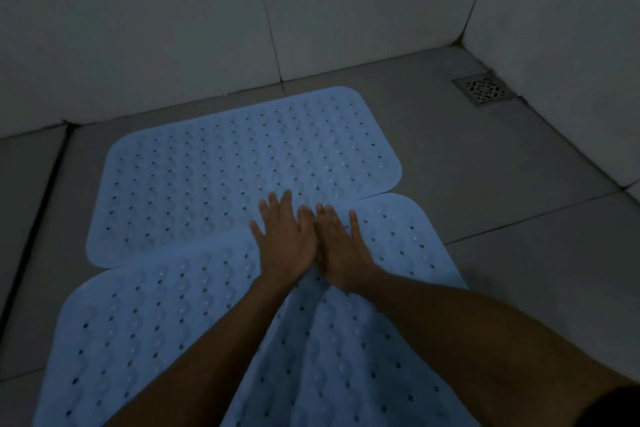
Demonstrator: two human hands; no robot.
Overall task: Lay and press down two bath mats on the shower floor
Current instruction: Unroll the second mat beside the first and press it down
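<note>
Fingers (273,204) of both hands lie spread flat, gripping nothing, pressing the near mat (194,315) where its far edge overlaps the far mat (225,166) lying at twelve o'clock.

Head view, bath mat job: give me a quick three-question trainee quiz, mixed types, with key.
1. True or false: both hands are lifted clear of the mats.
2. Multiple choice: the floor drain sits A) under the far mat, B) in the far right corner of the floor, C) beside the near mat.
3. Fill in: the left hand and right hand lie flat over the ____ where the two mats meet.

Key: 1 false; 2 B; 3 seam.
</note>
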